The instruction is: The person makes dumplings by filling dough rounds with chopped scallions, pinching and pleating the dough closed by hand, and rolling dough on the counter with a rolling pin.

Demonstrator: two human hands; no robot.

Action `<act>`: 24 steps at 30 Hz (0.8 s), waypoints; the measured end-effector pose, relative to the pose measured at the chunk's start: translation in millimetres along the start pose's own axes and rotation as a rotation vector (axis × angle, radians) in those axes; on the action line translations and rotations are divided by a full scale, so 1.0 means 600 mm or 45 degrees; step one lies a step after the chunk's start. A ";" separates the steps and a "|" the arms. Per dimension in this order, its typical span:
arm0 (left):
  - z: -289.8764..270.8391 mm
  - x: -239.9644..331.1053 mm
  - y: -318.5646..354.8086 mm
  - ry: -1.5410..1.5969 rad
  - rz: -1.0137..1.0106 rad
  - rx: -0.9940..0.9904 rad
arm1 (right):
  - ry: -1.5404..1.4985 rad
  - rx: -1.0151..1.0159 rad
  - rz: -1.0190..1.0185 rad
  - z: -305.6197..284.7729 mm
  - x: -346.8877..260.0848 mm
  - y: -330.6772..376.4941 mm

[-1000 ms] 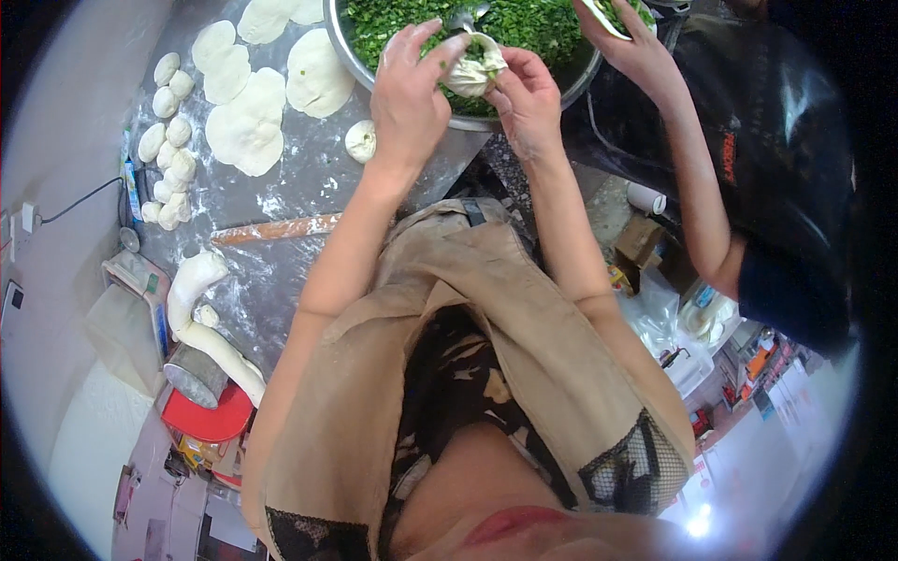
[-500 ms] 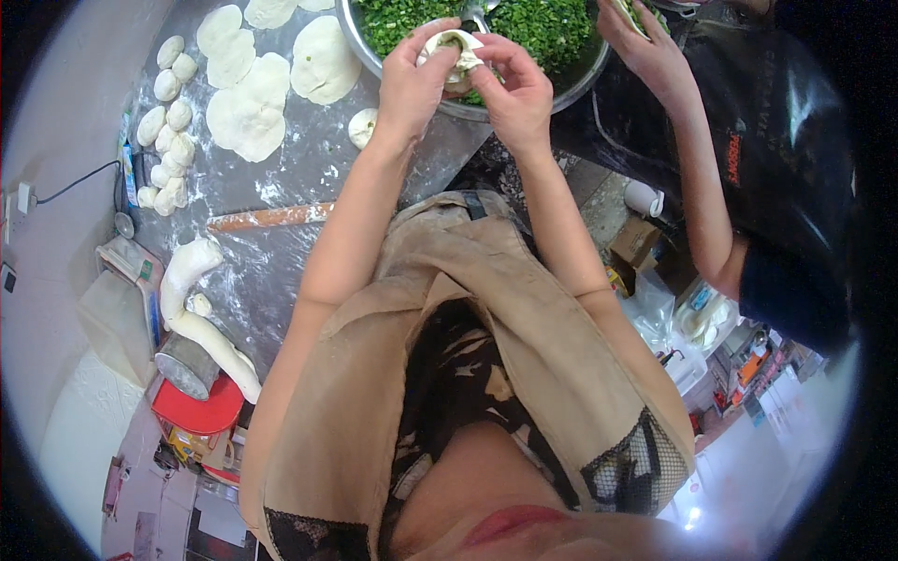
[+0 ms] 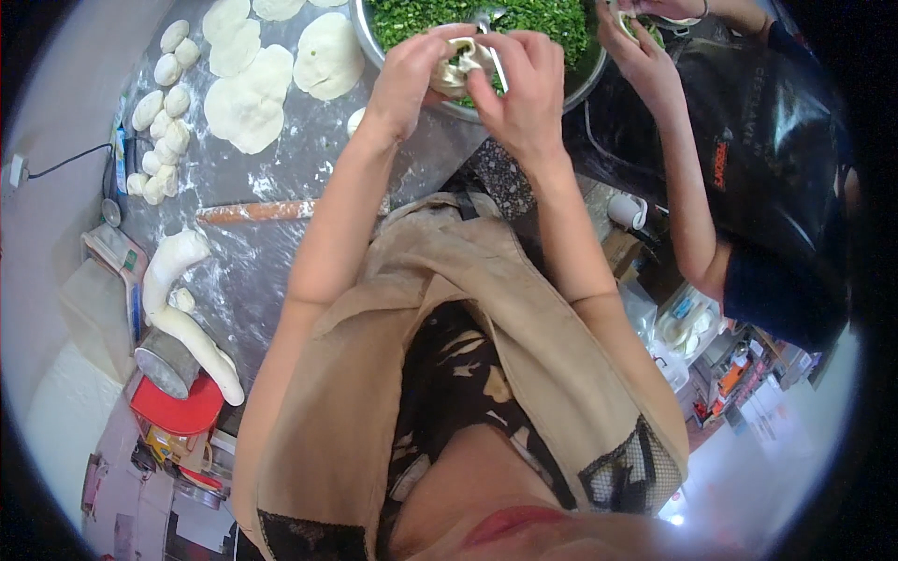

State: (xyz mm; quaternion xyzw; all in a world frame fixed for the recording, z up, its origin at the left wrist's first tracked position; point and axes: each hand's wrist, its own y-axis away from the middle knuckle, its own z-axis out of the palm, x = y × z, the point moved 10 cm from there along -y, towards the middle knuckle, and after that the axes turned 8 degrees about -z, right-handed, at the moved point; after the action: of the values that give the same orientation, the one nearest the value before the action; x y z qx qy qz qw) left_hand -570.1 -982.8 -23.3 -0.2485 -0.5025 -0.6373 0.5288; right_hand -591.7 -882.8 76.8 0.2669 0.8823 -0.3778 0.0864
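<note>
Dark, flour-dusted bench (image 3: 281, 252), seen from above; grey wall along the left rim. A large metal bowl (image 3: 585, 79) sits at the far edge of the bench, filled with finely chopped green filling (image 3: 524, 19).

Left hand (image 3: 412, 79) and right hand (image 3: 524, 89) are raised together over the near rim of the bowl, both closed on one dumpling (image 3: 458, 70). Grip: fingertips and thumbs of both hands pinched in around the wrapper from either side, fingers curled, no open gap visible between hands and dough. The dumpling is a pale, off-white round of dough cupped into a pouch, its edge gathered in uneven folds; a patch of green filling shows at the open top. A thin metal utensil (image 3: 496, 65) runs beside it, just against the right hand; whether that hand holds it cannot be told.

On the bench, left of the bowl: flat rolled wrappers (image 3: 248, 103), overlapping, pale and floured. Further left, a cluster of small dough balls (image 3: 159, 140). A wooden rolling pin (image 3: 253, 211) lies across the bench nearer the body. A long rope of dough (image 3: 182, 318) curves at the left, by a red lid (image 3: 178, 411).

To the right, another person's hand (image 3: 636, 51) in a dark apron works at the same bowl.
</note>
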 end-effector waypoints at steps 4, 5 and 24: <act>-0.012 -0.017 -0.007 0.089 -0.152 -0.025 | -0.066 -0.087 -0.139 0.008 -0.015 -0.003; -0.010 -0.015 -0.007 0.091 -0.144 -0.024 | -0.113 -0.105 -0.120 0.008 -0.014 0.000; -0.021 -0.032 0.059 0.591 0.063 -0.018 | -0.286 -0.134 -0.077 -0.007 -0.089 0.001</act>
State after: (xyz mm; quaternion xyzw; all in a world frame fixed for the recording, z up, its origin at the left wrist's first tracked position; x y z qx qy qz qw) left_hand -528.5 -983.7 -30.6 -0.1111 -0.3567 -0.6676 0.6440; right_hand -546.1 -901.2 98.1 0.1913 0.8933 -0.3610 0.1872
